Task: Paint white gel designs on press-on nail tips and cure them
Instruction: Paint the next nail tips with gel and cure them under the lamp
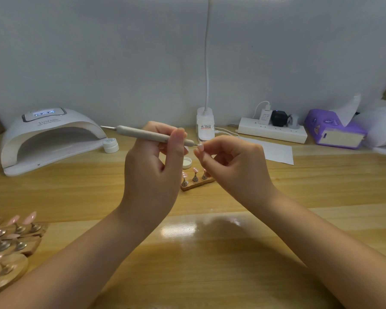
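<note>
Wooden table (210,264), glossy, spans the whole lower view; grey partition wall behind it. Curing lamp (49,139), white dome, stands back left with its mouth facing the viewer, display lit blue, chamber interior looks bare as far as visible. Desk lamp (206,128) stands back centre, gooseneck rising out of view. Power strip (272,130) to its right carries a white charger and a black adapter. Purple tissue pack (332,130) further right, one tissue pulled up; a second white device is cut off at the right edge. Sheet of white paper (274,152) lies flat in front of the strip. Wooden holders with pink nail tips (11,237) crowd the lower left corner, partly cut by the frame. Small wooden stand (196,182) sits mid-table behind the hands, three pink tips on pegs visible, the rest hidden by the left hand. Left hand (156,166) has fingers curled round the grey gel pen (152,134), held nearly level, tip pointing right. Right hand (232,159) pinches a nail tip (200,146) between fingertips, raised above the table; pen tip touches or nearly touches it, cannot tell which. White gel jar (110,145) stands beside the curing lamp; contents not visible. Its lid (187,162) lies inverted just behind the stand, partly masked by the hands.
</note>
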The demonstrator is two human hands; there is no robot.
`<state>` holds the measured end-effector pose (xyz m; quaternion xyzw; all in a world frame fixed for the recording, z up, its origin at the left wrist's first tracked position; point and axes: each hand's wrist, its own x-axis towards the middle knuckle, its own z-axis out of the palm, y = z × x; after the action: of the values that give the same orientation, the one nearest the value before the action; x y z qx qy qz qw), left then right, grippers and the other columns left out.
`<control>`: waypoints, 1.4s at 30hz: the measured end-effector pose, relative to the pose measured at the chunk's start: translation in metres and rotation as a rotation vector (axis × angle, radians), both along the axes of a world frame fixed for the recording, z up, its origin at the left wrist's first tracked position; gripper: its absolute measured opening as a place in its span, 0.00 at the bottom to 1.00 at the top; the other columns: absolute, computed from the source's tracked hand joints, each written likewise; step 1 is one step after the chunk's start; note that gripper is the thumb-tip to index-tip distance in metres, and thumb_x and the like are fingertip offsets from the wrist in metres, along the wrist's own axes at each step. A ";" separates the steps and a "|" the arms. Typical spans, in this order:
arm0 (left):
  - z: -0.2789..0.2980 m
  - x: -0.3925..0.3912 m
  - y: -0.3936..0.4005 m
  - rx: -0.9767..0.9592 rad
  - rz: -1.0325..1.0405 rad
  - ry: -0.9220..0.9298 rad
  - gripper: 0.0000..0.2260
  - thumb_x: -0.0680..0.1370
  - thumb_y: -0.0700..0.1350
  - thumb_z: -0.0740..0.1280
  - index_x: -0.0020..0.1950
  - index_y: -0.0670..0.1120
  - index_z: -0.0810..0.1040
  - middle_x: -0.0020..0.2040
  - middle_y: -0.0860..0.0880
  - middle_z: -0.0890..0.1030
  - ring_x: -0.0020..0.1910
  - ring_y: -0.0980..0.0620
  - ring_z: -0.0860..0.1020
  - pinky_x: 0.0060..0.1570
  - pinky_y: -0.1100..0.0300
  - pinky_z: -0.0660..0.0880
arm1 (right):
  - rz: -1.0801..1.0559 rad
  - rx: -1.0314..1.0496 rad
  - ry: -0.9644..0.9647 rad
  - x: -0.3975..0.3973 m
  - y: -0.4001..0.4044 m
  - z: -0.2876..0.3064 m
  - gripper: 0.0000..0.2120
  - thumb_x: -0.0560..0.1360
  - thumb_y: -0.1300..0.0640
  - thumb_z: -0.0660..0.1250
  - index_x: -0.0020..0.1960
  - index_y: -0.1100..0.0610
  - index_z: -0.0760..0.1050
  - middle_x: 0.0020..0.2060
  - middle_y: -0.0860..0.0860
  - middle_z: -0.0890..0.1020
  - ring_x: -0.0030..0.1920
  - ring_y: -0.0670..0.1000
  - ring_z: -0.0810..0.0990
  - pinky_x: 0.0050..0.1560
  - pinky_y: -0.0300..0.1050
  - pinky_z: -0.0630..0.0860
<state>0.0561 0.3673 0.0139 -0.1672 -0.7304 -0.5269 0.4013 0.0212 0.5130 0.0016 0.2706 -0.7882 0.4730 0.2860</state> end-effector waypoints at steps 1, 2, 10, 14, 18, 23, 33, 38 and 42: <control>-0.001 0.000 0.000 -0.008 0.002 0.005 0.07 0.81 0.50 0.60 0.46 0.49 0.72 0.40 0.54 0.80 0.36 0.54 0.79 0.32 0.68 0.73 | 0.000 0.001 -0.002 0.000 0.000 0.000 0.02 0.75 0.59 0.71 0.45 0.58 0.82 0.34 0.45 0.82 0.32 0.48 0.82 0.36 0.48 0.80; -0.001 -0.001 0.000 -0.015 0.004 0.011 0.08 0.80 0.52 0.60 0.46 0.50 0.72 0.39 0.53 0.80 0.36 0.53 0.79 0.32 0.65 0.74 | 0.000 0.003 -0.001 0.000 0.000 0.000 0.02 0.75 0.60 0.72 0.45 0.58 0.82 0.34 0.45 0.82 0.32 0.48 0.82 0.36 0.47 0.80; -0.001 -0.002 -0.001 -0.065 0.030 0.042 0.05 0.80 0.53 0.59 0.45 0.55 0.71 0.36 0.53 0.79 0.37 0.52 0.79 0.35 0.55 0.75 | -0.004 0.006 0.011 0.001 0.000 0.000 0.02 0.74 0.60 0.72 0.46 0.58 0.83 0.34 0.44 0.81 0.31 0.47 0.82 0.36 0.45 0.80; -0.002 -0.001 -0.001 -0.070 0.025 0.047 0.05 0.80 0.53 0.59 0.45 0.56 0.71 0.36 0.53 0.79 0.37 0.53 0.79 0.34 0.59 0.75 | -0.001 0.008 0.014 0.001 -0.001 0.000 0.02 0.74 0.61 0.72 0.46 0.58 0.83 0.34 0.43 0.81 0.32 0.47 0.82 0.36 0.44 0.80; -0.002 -0.002 0.000 -0.074 0.021 0.042 0.05 0.80 0.53 0.59 0.45 0.56 0.71 0.36 0.53 0.79 0.37 0.53 0.79 0.34 0.59 0.74 | 0.000 0.003 0.006 0.000 -0.001 0.001 0.02 0.74 0.61 0.72 0.46 0.58 0.83 0.34 0.43 0.81 0.31 0.48 0.82 0.36 0.46 0.80; -0.003 -0.002 0.000 -0.076 0.019 0.039 0.05 0.80 0.53 0.59 0.45 0.56 0.71 0.37 0.53 0.79 0.37 0.53 0.79 0.34 0.58 0.75 | 0.000 0.011 0.009 0.000 0.000 0.000 0.02 0.74 0.60 0.72 0.46 0.58 0.83 0.34 0.43 0.81 0.32 0.47 0.82 0.36 0.46 0.80; 0.000 0.000 0.000 -0.031 0.002 0.040 0.05 0.80 0.51 0.59 0.46 0.54 0.72 0.38 0.52 0.80 0.37 0.53 0.79 0.32 0.65 0.74 | -0.003 0.002 -0.005 0.001 0.000 0.000 0.02 0.74 0.61 0.72 0.46 0.59 0.83 0.34 0.47 0.83 0.32 0.49 0.82 0.36 0.49 0.80; 0.007 0.001 0.000 0.088 -0.006 0.036 0.06 0.80 0.52 0.59 0.46 0.54 0.72 0.39 0.61 0.81 0.39 0.59 0.80 0.38 0.71 0.73 | -0.003 -0.015 -0.007 0.001 0.000 0.000 0.02 0.74 0.60 0.72 0.45 0.59 0.83 0.33 0.48 0.83 0.31 0.50 0.82 0.37 0.49 0.79; 0.009 0.000 -0.001 0.158 -0.008 0.023 0.06 0.81 0.49 0.59 0.46 0.53 0.73 0.37 0.62 0.80 0.40 0.60 0.80 0.42 0.69 0.73 | -0.001 -0.021 0.005 0.000 0.001 0.000 0.02 0.74 0.60 0.72 0.46 0.58 0.83 0.34 0.48 0.83 0.32 0.48 0.82 0.38 0.47 0.80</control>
<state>0.0562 0.3667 0.0227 -0.1440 -0.6811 -0.5825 0.4196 0.0216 0.5136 0.0013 0.2685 -0.7825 0.4805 0.2910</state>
